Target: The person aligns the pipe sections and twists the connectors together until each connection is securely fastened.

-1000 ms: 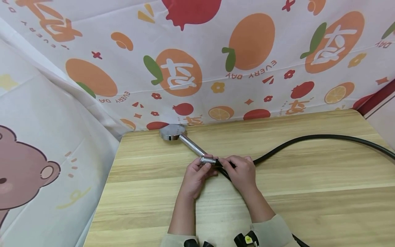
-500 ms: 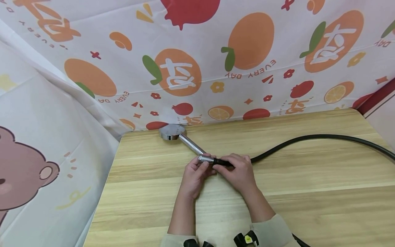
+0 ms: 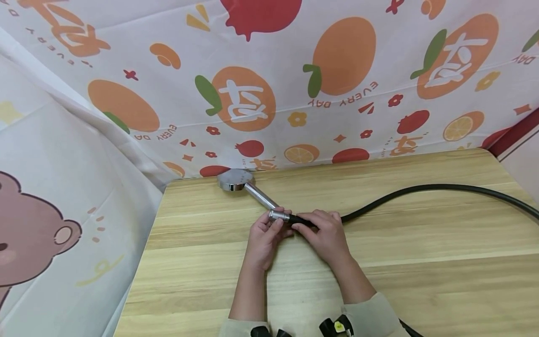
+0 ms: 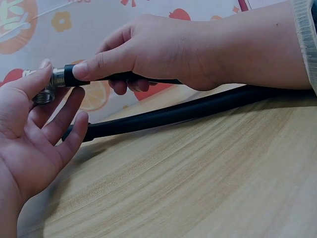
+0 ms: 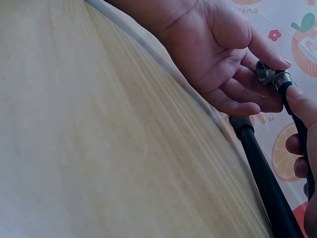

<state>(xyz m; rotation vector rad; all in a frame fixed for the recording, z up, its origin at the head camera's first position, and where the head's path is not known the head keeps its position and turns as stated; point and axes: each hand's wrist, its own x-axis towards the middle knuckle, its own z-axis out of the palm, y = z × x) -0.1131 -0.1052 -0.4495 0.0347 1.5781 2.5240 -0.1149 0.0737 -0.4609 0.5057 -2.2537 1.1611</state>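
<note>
Between thumb and fingers, my left hand (image 3: 263, 245) pinches a small silver elbow fitting (image 4: 58, 77) with a threaded opening (image 5: 261, 72). The black hose end (image 3: 302, 221) meets the fitting's other threaded side, and my right hand (image 3: 330, 236) grips it, thumb close to the joint. How far the threads are engaged I cannot tell. Beyond my hands, a chrome shower head (image 3: 235, 179) lies at the table's back edge, its handle (image 3: 261, 196) running toward my left hand. Below the held parts, a second black hose stretch (image 4: 163, 115) shows in the wrist views.
From my right hand the hose (image 3: 438, 186) arcs across the wooden table (image 3: 421, 281) and off the right side. Another hose piece (image 3: 409, 328) shows by the right sleeve. A fruit-print cloth (image 3: 290, 61) hangs along the back, and a bear-print cloth (image 3: 76, 164) at left.
Both hands have shifted slightly left and up with the fitting. The right fingers have moved on the hose, so more of its black end shows. The shower head has stayed put.
</note>
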